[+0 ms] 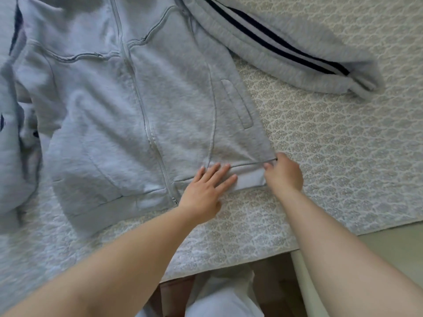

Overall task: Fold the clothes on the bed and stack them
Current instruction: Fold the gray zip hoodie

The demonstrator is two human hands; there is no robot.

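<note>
- Head view, far left: bunched grey fabric (13, 124) lies beside the light grey zip-front fleece jacket (128, 99), spread front-up on the patterned quilted bed (343, 138); folding over that bunch could trap a lump.
- Left hand (203, 191), fingers straight and spread, presses the ribbed hem (249, 179); if it lifts early, the panel may slide.
- Right hand (285, 173) pinches the hem corner; a hard tug could skew the zipper line.
- Upper right: the striped grey sleeve (286, 44) sprawls outward and may drag during folding.
</note>
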